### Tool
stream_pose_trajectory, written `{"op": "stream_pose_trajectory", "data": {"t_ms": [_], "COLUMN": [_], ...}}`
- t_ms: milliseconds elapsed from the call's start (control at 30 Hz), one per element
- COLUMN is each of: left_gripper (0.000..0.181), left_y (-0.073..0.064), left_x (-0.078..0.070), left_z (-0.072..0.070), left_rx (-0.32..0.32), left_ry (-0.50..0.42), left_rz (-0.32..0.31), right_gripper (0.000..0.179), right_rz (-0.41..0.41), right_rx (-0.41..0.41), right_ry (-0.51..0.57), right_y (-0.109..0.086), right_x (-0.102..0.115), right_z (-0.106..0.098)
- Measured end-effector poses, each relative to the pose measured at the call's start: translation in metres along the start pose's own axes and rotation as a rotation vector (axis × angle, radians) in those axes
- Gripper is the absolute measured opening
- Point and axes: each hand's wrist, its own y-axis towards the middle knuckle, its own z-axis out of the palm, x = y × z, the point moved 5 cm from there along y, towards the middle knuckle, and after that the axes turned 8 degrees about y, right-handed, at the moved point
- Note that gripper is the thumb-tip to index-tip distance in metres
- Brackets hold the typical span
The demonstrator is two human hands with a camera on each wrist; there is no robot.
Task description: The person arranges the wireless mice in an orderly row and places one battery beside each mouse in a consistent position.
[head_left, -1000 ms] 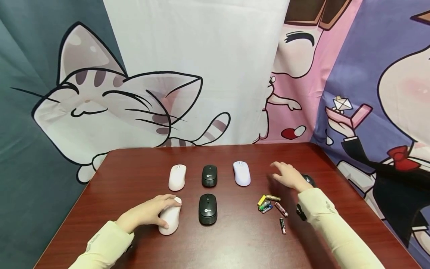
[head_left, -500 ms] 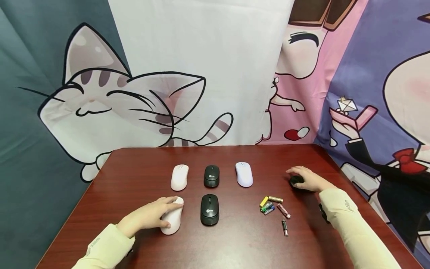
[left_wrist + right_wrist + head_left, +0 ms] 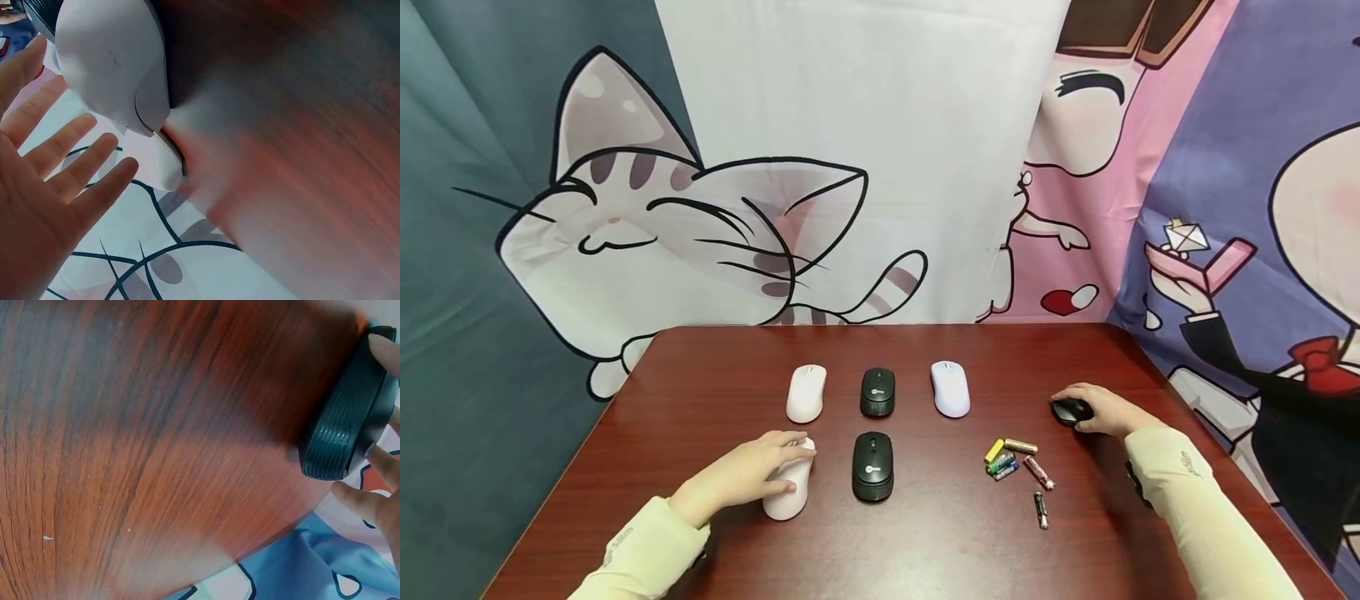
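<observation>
My left hand (image 3: 747, 468) reaches over a white computer mouse (image 3: 786, 494) at the front left of the table. In the left wrist view its fingers (image 3: 94, 159) are straight and spread beside the white mouse (image 3: 112, 56), not curled round it. At the right side of the table my right hand (image 3: 1105, 412) holds a black mouse (image 3: 1070, 410). The right wrist view has the thumb at one end of this black mouse (image 3: 350, 412) and fingers along the other, with the mouse sitting on the wood. Part of that hand lies outside the view.
Behind the left hand is another white mouse (image 3: 806, 394). Two black mice stand mid-table, one front (image 3: 873, 469), one back (image 3: 877, 392); a pale lilac mouse (image 3: 951, 390) is right of them. Several small batteries (image 3: 1002, 463) lie loose between the lilac mouse and my right arm.
My right hand has moved right and down onto the black mouse and now holds it. The left hand stays over its white mouse. The whole head view has shifted slightly.
</observation>
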Motion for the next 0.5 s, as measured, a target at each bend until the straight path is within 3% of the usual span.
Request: {"op": "stream_pose_trajectory", "data": {"t_ms": [200,500], "left_gripper": [0.041,0.037], "left_y": [0.0038,0.0031], "left_x": [-0.0008,0.0008], "left_z": [-0.0008,0.0031], "left_rx": [-0.035,-0.049], "left_ry": [0.088,0.047], "left_rz": [-0.010,0.026], "right_gripper": [0.049,0.047], "right_rz": [0.042,0.091], "right_rx": [0.045,0.028], "right_ry": [-0.020,-0.048], "right_y": [0.0023,0.0010], "right_x": [0.0011,0.0010], "right_z": [0.0002,0.0012]}}
